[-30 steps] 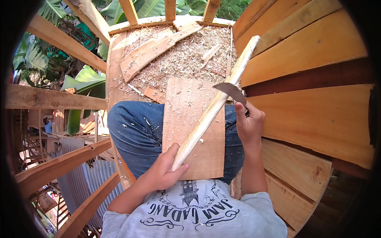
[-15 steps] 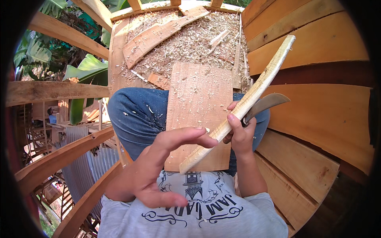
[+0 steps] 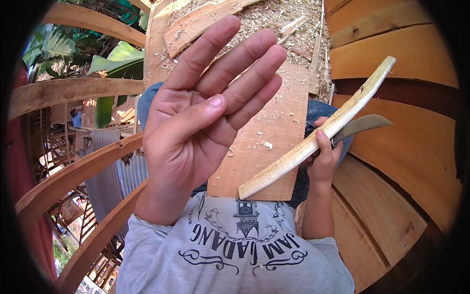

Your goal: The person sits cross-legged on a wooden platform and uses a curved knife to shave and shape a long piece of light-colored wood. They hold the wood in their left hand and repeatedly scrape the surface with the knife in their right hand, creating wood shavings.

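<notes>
My left hand [image 3: 196, 108] is raised in front of me, palm showing. Its four fingers are stretched out and the thumb lies across the palm; nothing is in it. Farther right, my right hand [image 3: 324, 159] grips a long, pale, slightly curved wood strip [image 3: 289, 159] together with a curved-bladed knife [image 3: 364, 125]. The knife's handle is mostly hidden by the fingers, and its blade points right, below the strip. The strip slants up to the right, its near end over a flat wooden board [image 3: 274, 130] across my lap. Wood curls lie on the board.
Shavings [image 3: 267, 22] cover the floor ahead, with a curved plank [image 3: 196, 29] among them. Plank walling [image 3: 391, 127] rises close on the right. Wooden rails [image 3: 78, 93] run along the left, with banana leaves [image 3: 120, 59] and corrugated sheets [image 3: 105, 171] beyond.
My left hand has come off the strip's near side and risen, turning its palm into view with the fingers straightened. The right hand keeps hold of the strip and knife, now farther right in view.
</notes>
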Motion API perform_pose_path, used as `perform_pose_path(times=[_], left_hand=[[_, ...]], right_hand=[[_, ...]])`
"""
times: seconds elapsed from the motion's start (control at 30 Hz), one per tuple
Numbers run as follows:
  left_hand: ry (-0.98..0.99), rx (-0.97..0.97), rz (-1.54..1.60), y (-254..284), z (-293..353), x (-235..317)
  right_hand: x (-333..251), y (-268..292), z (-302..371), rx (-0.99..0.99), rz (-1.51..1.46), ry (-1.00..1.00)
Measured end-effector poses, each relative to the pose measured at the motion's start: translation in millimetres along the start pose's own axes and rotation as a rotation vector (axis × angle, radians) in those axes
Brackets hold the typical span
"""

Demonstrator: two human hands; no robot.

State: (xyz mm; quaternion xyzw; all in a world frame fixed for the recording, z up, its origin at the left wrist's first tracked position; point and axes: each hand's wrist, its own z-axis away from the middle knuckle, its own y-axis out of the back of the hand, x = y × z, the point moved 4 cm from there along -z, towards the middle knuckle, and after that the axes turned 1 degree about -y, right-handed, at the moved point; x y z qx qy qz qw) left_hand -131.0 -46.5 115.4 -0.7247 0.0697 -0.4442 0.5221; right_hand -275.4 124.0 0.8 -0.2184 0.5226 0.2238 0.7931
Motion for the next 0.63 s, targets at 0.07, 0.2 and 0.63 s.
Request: perform_pose_path(times=[0.07, 0.2, 0.63], left_hand=[[-0.138, -0.034, -0.275, 11.3, -2.0, 3.9], [-0.277, 0.311, -2.189, 76.2, 22.3, 38.1], [0.077, 0.73, -1.516, 189.6, 74.8, 85.4]], right_hand=[[2.2, 0.9, -3.4, -0.007, 0.063, 0.039], [1.2, 4.3, -5.5, -0.014, 0.032, 0.049], [4.9, -6.4, -4.8, -0.046, -0.062, -0.007]])
